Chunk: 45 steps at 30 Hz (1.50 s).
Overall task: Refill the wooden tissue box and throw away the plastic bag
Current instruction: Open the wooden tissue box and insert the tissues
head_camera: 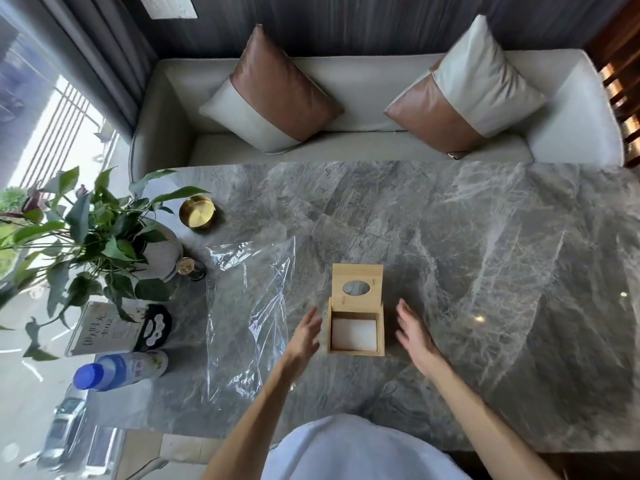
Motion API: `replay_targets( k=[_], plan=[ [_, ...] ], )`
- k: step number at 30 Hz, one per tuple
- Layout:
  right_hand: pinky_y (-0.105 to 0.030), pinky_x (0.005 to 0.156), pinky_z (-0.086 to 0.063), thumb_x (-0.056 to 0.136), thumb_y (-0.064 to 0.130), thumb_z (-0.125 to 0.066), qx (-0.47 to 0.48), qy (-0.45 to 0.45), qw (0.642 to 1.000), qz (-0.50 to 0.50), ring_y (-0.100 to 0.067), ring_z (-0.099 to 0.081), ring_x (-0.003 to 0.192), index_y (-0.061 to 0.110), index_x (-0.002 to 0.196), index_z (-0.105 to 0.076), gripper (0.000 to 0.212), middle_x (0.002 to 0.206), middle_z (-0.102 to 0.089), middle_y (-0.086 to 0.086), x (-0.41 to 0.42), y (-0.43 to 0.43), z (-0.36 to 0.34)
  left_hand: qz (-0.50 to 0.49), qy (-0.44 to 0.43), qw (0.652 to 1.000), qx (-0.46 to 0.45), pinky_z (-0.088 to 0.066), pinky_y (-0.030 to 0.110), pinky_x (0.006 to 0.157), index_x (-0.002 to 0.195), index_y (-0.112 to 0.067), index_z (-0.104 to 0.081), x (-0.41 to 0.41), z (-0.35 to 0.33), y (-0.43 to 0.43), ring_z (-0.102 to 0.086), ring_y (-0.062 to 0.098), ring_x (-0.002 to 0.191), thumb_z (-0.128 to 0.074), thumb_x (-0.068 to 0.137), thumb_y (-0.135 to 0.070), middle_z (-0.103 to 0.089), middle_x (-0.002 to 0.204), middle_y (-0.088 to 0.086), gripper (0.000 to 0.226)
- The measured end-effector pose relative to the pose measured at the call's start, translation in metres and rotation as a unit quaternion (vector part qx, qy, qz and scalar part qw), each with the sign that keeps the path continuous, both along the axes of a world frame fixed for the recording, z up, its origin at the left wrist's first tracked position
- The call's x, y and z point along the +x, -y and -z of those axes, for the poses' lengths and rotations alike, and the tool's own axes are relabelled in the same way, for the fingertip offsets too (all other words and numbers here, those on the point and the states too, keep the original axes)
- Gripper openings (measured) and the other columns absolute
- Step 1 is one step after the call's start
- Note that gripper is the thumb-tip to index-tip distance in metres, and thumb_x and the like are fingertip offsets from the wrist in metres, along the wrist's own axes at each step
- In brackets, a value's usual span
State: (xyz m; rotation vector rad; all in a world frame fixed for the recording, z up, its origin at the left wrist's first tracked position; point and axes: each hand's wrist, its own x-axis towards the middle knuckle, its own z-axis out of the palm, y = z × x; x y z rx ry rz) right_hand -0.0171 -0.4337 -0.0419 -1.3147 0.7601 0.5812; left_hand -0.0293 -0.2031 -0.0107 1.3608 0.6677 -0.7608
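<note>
You stood at a grey marble table (450, 237) with pale veins running through it. The wooden tissue box (356, 327) sat near the middle of the table. It was square and made of light, smooth wood. Its lid (357, 284) was flipped up at the 12 o'clock side, and the lid had an oval hole in it. Inside the box lay a flat white stack of tissues (354, 334).

Your left hand (306, 336) was at 9 o'clock from the box, just beside it. Your right hand (414, 332) was at 3 o'clock from the box, also just beside it. Both hands were open with the fingers spread, and they held nothing.

The plastic bag (249, 306) lay flat on the table at 9 o'clock from your left hand. It was clear, thin and crinkly.

Farther out at 9 o'clock stood a leafy green plant (86, 237) in a ribbed white pot (162, 251). A round shiny gold dish (197, 211) sat at 10 o'clock from the box. A bottle with a blue cap (117, 370) lay at 8 o'clock, and its label was too blurry to read. A small sign (104, 329) beside it had writing, but you could not read it.
</note>
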Motion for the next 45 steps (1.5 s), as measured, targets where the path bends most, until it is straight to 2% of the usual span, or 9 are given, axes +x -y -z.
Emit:
replay_targets(
  k=[7,14,20,25,28,32,36,39,45],
  plan=[
    [-0.041,0.116,-0.029,0.098,0.062,-0.029,0.035,-0.060,0.996,-0.061,-0.021,-0.033,0.145,0.028,0.155,-0.026,0.067,0.162,-0.029,0.001,0.015,-0.024,0.000,0.031,0.031,0.998,-0.038,-0.050,0.027,0.081,0.140,-0.028,-0.043,0.021,-0.018,0.028,-0.057,0.012,0.106,-0.030,0.102,-0.009,-0.060,0.129,-0.003,0.045],
    [-0.064,0.119,-0.008,0.096,0.065,-0.031,0.042,-0.052,0.996,-0.057,-0.033,-0.008,0.153,0.045,0.154,-0.015,0.063,0.167,-0.008,0.004,0.051,-0.011,-0.016,0.012,0.023,1.000,0.017,-0.016,0.071,0.109,0.153,-0.038,-0.015,0.059,-0.018,0.019,-0.017,0.032,0.149,-0.041,0.101,-0.042,-0.021,0.163,0.000,0.058],
    [-0.078,0.109,-0.007,0.085,0.082,-0.025,0.146,-0.090,0.985,-0.018,-0.042,-0.011,0.150,0.034,0.149,-0.037,0.081,0.166,-0.018,-0.001,0.072,-0.002,-0.016,0.008,0.016,0.997,-0.080,-0.032,0.064,0.105,0.114,-0.040,-0.058,0.077,-0.021,0.017,-0.044,0.018,0.129,-0.015,0.096,-0.066,-0.055,0.131,-0.009,0.053],
    [-0.069,0.106,-0.032,0.079,0.033,-0.077,0.097,-0.037,0.992,-0.065,-0.027,-0.044,0.135,0.036,0.136,-0.052,0.062,0.152,-0.041,0.007,0.055,0.004,-0.013,-0.031,0.056,0.997,-0.049,-0.043,0.044,0.092,0.121,-0.016,-0.058,0.062,-0.010,0.012,-0.049,0.022,0.122,-0.054,0.097,-0.016,-0.056,0.133,0.006,0.024],
    [-0.054,0.110,-0.035,0.089,-0.005,-0.066,0.043,0.002,0.997,-0.066,-0.025,-0.036,0.143,0.041,0.152,-0.029,0.086,0.156,-0.031,0.005,0.040,-0.001,-0.005,-0.014,0.089,0.996,-0.022,-0.032,0.050,0.116,0.148,-0.009,-0.030,0.049,-0.004,0.011,-0.037,0.024,0.139,-0.059,0.083,0.019,-0.038,0.149,0.006,0.076],
    [-0.035,0.108,-0.036,0.088,-0.018,-0.058,-0.015,0.037,0.999,-0.017,-0.033,-0.034,0.144,0.010,0.155,-0.024,0.080,0.159,-0.026,-0.025,0.027,-0.018,-0.001,-0.023,0.117,0.992,0.029,-0.032,0.050,0.116,0.145,0.009,-0.024,0.033,-0.004,0.023,-0.040,0.035,0.136,-0.058,0.068,0.000,-0.039,0.147,0.026,0.084],
    [-0.024,0.102,-0.034,0.097,0.005,-0.058,-0.027,0.020,0.999,-0.031,-0.014,-0.043,0.133,0.006,0.153,-0.030,0.063,0.151,-0.042,-0.009,0.013,-0.021,0.000,-0.011,0.100,0.995,0.024,-0.035,0.051,0.115,0.143,-0.006,-0.037,0.023,0.007,0.026,-0.046,0.032,0.134,-0.051,0.072,-0.007,-0.050,0.143,0.019,0.072],
    [-0.030,0.106,-0.040,0.101,0.010,-0.052,0.002,-0.007,0.998,-0.063,-0.018,-0.050,0.133,0.012,0.149,-0.041,0.049,0.144,-0.055,-0.006,0.007,-0.024,0.001,0.025,0.075,0.997,-0.010,-0.047,0.034,0.096,0.137,-0.029,-0.042,0.021,0.010,0.031,-0.057,0.015,0.115,-0.049,0.067,-0.007,-0.062,0.129,0.004,0.074],
    [-0.042,0.119,-0.030,0.096,-0.004,-0.047,-0.013,0.035,0.996,-0.082,-0.023,-0.050,0.134,0.013,0.147,-0.044,0.054,0.142,-0.057,-0.007,0.084,-0.026,-0.015,0.011,0.087,0.996,-0.017,-0.048,0.033,0.076,0.136,-0.010,-0.033,0.088,-0.003,0.043,-0.052,0.022,0.101,-0.050,0.062,-0.009,-0.054,0.114,0.009,0.075]
  ],
)
